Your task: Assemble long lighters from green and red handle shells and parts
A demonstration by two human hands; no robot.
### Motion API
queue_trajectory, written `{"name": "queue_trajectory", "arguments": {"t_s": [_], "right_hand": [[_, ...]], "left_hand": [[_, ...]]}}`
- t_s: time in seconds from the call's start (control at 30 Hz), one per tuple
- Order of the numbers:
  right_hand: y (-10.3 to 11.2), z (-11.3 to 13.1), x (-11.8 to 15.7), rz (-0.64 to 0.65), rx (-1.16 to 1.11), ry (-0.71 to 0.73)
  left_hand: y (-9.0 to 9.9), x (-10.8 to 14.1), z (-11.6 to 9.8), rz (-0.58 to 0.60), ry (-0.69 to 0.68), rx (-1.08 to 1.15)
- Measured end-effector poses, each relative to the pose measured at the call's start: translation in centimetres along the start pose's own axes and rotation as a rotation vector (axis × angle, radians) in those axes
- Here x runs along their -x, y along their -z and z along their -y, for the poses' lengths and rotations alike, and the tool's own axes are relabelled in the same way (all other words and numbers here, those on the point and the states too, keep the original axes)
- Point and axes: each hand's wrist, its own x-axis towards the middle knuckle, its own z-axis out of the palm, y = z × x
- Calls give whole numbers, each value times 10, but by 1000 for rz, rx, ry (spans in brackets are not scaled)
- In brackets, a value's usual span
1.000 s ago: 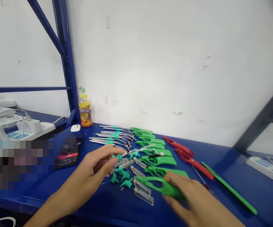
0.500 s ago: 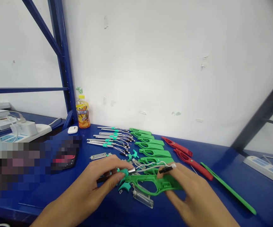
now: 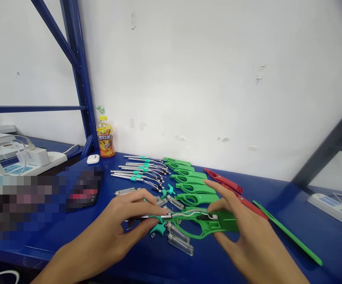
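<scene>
My left hand (image 3: 129, 225) pinches a metal lighter tube (image 3: 167, 216) with a teal collar, its fingertips at the narrow end of a green lighter handle shell (image 3: 216, 226). From the tube, white wires (image 3: 185, 214) run over the shell to a black igniter (image 3: 204, 217) with a pale tip, which lies along the shell's upper edge; I cannot tell whether it is seated. My right hand (image 3: 244, 236) grips the shell's wide end between thumb and fingers, index finger raised. Below lie clear fuel tanks (image 3: 181, 245) and teal triggers (image 3: 158, 228).
Behind are a row of wired metal tubes (image 3: 135, 173) and several green shells (image 3: 196, 188). Red shells (image 3: 222, 180) and a long green piece (image 3: 289, 234) lie to the right, near a power strip (image 3: 336, 211). A drink bottle (image 3: 105, 138) and white case (image 3: 93, 159) stand at the left.
The black igniter and wires have come down along the green shell. My right index finger has lifted off the igniter, and the tube now lines up with the shell's narrow end.
</scene>
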Motion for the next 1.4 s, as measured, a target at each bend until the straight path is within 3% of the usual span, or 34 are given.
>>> {"name": "queue_trajectory", "arguments": {"t_s": [0.2,0.7,1.03,1.27,1.4], "right_hand": [[0,-1,-1,-45,43,74],[2,21,-9,-176,-27,58],[3,18,-9,-190,-32,42],[2,28,-11,-174,15,107],[5,30,-10,-196,33,141]], "left_hand": [[3,-3,-4,23,-45,-17],[2,-3,0,-5,-97,-23],[5,-2,-2,-48,-105,-55],[4,-1,-1,-51,-70,-97],[7,-1,-1,-35,-82,-16]]}}
